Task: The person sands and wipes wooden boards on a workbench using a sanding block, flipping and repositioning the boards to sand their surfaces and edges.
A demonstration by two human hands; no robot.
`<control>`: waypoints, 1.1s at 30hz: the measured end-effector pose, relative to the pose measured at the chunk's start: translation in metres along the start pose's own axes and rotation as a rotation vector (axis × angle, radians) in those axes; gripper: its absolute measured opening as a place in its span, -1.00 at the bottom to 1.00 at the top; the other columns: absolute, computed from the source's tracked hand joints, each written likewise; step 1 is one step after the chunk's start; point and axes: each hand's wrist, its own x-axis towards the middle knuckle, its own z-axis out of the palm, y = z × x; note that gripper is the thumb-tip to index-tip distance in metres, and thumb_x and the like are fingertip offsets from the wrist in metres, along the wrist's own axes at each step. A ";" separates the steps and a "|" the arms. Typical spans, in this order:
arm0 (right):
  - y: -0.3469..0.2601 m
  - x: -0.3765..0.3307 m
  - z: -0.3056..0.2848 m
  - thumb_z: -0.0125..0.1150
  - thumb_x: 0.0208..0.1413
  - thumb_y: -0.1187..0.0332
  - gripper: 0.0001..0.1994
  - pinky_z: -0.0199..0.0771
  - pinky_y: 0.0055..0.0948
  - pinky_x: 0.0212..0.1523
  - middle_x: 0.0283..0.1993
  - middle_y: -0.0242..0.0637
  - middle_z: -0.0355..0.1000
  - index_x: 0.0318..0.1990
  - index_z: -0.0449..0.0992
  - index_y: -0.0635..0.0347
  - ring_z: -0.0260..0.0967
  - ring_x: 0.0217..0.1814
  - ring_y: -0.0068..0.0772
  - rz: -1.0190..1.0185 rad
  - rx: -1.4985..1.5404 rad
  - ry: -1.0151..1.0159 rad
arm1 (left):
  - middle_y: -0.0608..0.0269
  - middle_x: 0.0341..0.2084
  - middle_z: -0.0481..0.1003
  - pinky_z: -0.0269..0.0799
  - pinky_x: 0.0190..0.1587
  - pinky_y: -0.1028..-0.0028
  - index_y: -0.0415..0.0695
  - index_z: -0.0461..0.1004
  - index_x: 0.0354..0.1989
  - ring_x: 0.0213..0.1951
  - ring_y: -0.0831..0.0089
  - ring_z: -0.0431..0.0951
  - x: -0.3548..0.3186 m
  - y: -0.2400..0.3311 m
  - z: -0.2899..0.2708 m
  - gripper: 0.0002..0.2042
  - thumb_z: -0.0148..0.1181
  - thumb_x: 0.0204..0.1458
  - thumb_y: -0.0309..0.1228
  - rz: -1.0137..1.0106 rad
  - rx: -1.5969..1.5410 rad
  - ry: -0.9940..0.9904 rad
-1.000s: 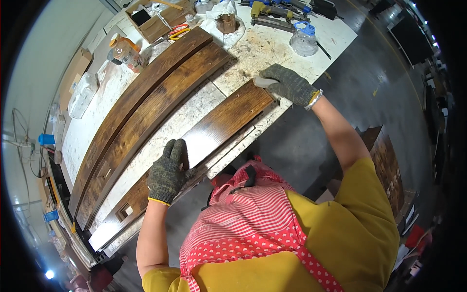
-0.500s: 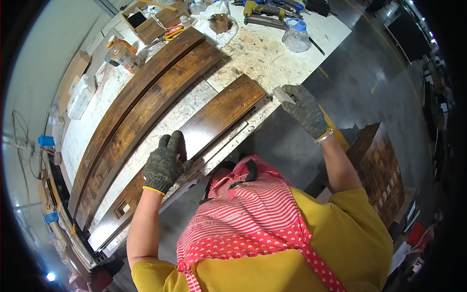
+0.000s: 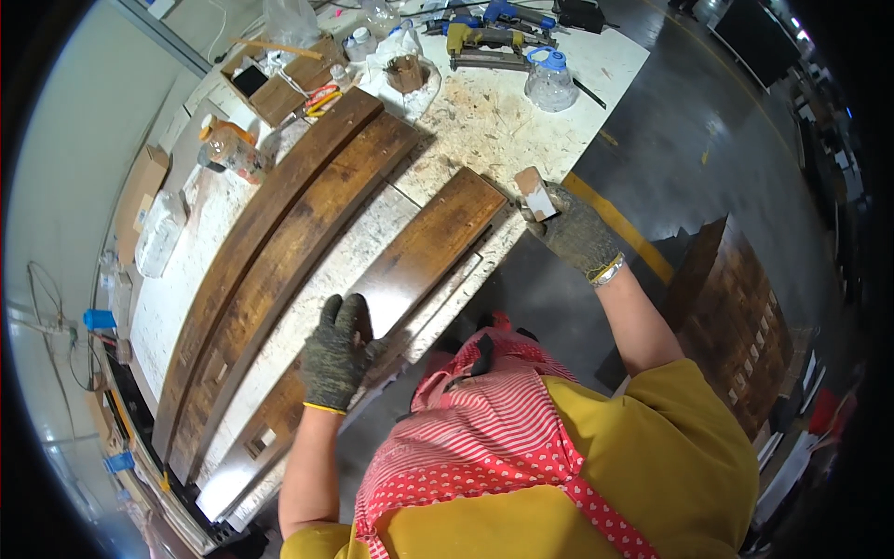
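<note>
left hand (image 3: 337, 356): flat, fingers spread on the dark board (image 3: 410, 261) | right hand (image 3: 575, 226): clamped on a small block (image 3: 535, 193) at the board's far end, just beside it

A plank (image 3: 410, 270) is lying along the bench's (image 3: 484, 121) near edge, two longer planks (image 3: 279, 252) lying behind it; a nailer (image 3: 489, 42) and jar (image 3: 549, 79) are sitting at its far right corner.

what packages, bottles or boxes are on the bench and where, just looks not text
Clear plastic jar with blue lid: far right of the bench, round.
Clear plastic bottle with orange contents: far left, lying tilted beside the dark boards.
Open brown cardboard box: far edge, rectangular.
Flat brown cardboard package: left edge.
No screens seen.
</note>
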 end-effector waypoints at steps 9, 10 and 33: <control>0.002 0.002 0.005 0.11 0.26 0.34 -0.79 0.53 -0.34 -0.03 -0.09 -0.25 0.44 -0.01 0.41 0.15 0.41 -0.04 -0.33 -0.016 0.277 0.107 | 0.19 -0.46 0.54 0.45 -0.32 0.50 -0.26 0.53 -0.10 -0.37 0.51 0.55 -0.001 -0.042 -0.016 -0.82 0.10 0.18 -0.49 -0.041 -1.103 0.323; 0.002 0.006 0.003 0.06 0.29 0.32 -0.79 0.53 -0.33 0.00 -0.05 -0.26 0.43 0.02 0.39 0.14 0.40 -0.01 -0.34 -0.085 0.041 0.129 | 0.31 -0.50 0.50 0.41 -0.38 0.58 -0.26 0.53 -0.11 -0.39 0.67 0.49 0.014 -0.056 -0.028 -0.83 0.08 0.20 -0.51 -0.061 -1.053 0.304; -0.008 0.200 -0.024 0.17 0.23 0.30 -0.75 0.55 -0.34 -0.10 -0.12 -0.23 0.43 -0.03 0.44 0.26 0.42 -0.16 -0.33 0.179 0.190 -0.090 | -0.16 -0.10 0.54 0.42 0.04 0.14 -0.24 0.60 -0.16 0.00 -0.01 0.54 0.473 0.087 -0.064 -0.59 -0.06 0.16 -0.16 0.036 0.278 -0.110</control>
